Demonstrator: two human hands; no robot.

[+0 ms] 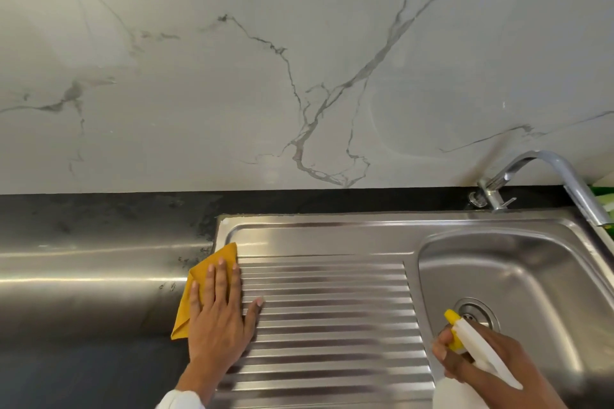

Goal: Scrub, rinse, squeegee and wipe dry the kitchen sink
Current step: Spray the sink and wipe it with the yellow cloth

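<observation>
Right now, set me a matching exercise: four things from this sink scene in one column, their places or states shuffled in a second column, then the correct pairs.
Things:
1. yellow cloth
2. spray bottle
3. faucet
4. drain

Places or states:
A. in the bottom of the basin
B. pressed flat under the left hand at the drainboard's left edge
C. gripped in the right hand
D. mounted behind the sink, spout arching over it

Pairs: 1-B, 2-C, 3-D, 4-A

The drainboard point(329, 309) lies left of the basin point(518, 276); the tap point(531, 176) stands behind, apparently on the counter point(99, 242).
</observation>
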